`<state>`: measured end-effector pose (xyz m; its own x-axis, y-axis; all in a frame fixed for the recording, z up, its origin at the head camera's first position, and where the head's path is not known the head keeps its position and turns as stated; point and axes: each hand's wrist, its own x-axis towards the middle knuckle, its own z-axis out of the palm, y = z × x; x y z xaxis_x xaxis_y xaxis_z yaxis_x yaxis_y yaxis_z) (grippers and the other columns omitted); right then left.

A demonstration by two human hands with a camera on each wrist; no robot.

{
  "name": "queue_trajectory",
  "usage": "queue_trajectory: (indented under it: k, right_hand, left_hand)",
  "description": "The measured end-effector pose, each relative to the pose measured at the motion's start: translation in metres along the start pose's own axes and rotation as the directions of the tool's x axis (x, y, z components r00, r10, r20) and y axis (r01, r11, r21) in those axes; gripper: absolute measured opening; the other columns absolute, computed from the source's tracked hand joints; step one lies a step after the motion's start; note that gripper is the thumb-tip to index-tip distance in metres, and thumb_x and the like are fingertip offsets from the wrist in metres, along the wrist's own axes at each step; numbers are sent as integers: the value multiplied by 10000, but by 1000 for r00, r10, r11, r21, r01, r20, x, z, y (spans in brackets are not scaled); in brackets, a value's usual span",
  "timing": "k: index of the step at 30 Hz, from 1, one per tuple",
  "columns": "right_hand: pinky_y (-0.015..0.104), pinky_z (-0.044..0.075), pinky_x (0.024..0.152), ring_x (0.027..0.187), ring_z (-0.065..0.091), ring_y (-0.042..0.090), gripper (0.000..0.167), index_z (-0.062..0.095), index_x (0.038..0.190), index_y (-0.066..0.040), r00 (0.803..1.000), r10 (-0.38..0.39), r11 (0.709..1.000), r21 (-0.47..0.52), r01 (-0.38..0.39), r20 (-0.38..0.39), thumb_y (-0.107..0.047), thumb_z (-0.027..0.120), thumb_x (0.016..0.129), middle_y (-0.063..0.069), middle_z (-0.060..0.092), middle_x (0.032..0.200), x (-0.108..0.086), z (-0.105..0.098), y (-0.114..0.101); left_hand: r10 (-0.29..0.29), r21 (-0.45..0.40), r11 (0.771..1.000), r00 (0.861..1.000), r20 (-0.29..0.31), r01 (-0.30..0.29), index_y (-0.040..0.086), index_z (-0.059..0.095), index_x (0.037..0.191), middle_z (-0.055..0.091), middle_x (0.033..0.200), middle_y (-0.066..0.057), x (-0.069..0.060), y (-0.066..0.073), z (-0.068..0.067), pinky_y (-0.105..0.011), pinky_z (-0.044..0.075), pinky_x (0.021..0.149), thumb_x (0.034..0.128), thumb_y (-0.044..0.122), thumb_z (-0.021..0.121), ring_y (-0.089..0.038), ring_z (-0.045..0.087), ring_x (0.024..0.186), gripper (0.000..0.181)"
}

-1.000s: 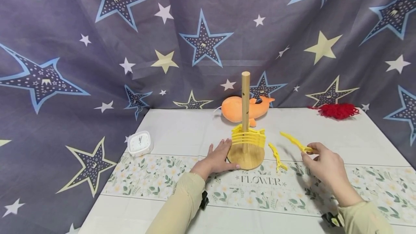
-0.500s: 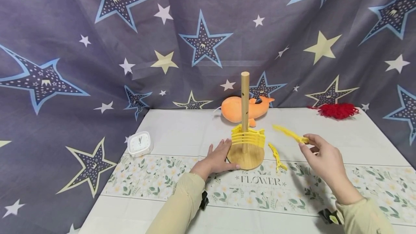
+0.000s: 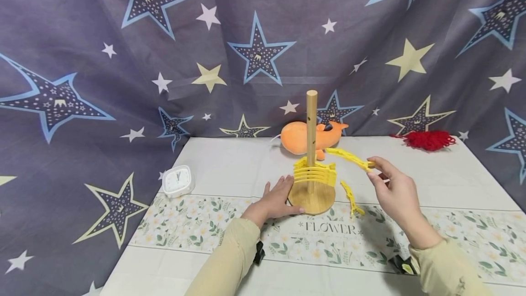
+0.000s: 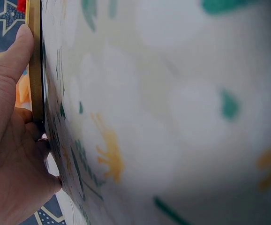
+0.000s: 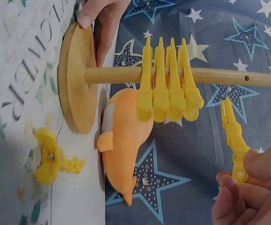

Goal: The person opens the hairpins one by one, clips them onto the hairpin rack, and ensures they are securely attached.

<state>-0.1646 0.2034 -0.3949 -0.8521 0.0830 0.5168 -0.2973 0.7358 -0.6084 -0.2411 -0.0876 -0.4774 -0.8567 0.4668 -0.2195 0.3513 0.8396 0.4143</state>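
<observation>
In the head view, a wooden stand (image 3: 313, 201) with an upright post stands on the table. Several yellow hair clips (image 3: 315, 176) sit one above another across its post. My left hand (image 3: 276, 199) holds the round base at its left edge; the left wrist view shows the thumb lying on the rim. My right hand (image 3: 395, 194) pinches another yellow hair clip (image 5: 234, 136) by its near end, in the air right of the post. The right wrist view shows this clip apart from the post, higher than the stacked ones. One loose clip (image 3: 351, 199) lies right of the base.
An orange plush whale (image 3: 293, 138) lies behind the post. Red yarn (image 3: 429, 140) is at the back right, and a white clock (image 3: 177, 181) stands at the left edge. A flowered runner (image 3: 197, 225) crosses the table; a starry curtain (image 3: 246, 99) hangs behind.
My right hand has moved left and upward with its clip, bringing the clip's far end close to the post. My left hand, the stand and the loose clip have stayed in place.
</observation>
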Motion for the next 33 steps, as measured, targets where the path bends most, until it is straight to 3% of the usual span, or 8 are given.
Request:
queue_trajectory:
  k: [10,14,20,28,33]
  right_hand:
    - [259,315,381,433,382,103,202,699,1131,-98,1000,-22,999,-39,22,2,-80,653,936,75,690,738,8,16,-13]
    - [255,309,401,439,383,92,205,731,1114,-97,1000,-22,999,-38,22,-5,-89,684,915,60,693,710,12,26,-16]
    - [260,335,432,461,431,115,203,749,1091,-58,999,-42,999,-34,42,-6,-58,701,894,117,728,797,18,40,-23]
    - [293,327,461,429,415,103,220,737,1120,-50,998,-50,996,-66,53,48,-87,690,908,57,663,626,26,54,-35]
    - [282,323,419,417,392,124,299,690,1225,-66,992,-17,998,-52,24,127,-112,669,931,-18,496,477,27,56,-36]
  left_hand:
    - [-4,0,1000,1000,-3,4,122,108,1581,114,1631,-25,1,-1,0,-508,-35,1179,836,647,630,-203,42,1495,1050]
    - [-9,-7,1000,1000,-2,9,124,112,1580,114,1631,-24,1,-1,0,-505,-35,1180,831,655,630,-202,41,1495,1055]
    - [-10,-1,1000,1000,1,10,121,110,1580,109,1632,-26,0,0,0,-507,-31,1180,832,658,625,-203,42,1495,1055]
    - [-9,-1,1000,1000,3,9,113,109,1579,113,1631,-41,-2,2,-2,-516,-28,1178,837,639,636,-216,52,1494,1051]
    - [-2,10,1000,1000,3,2,118,104,1580,107,1631,-38,-2,2,-2,-521,-24,1177,840,646,628,-214,49,1494,1050]
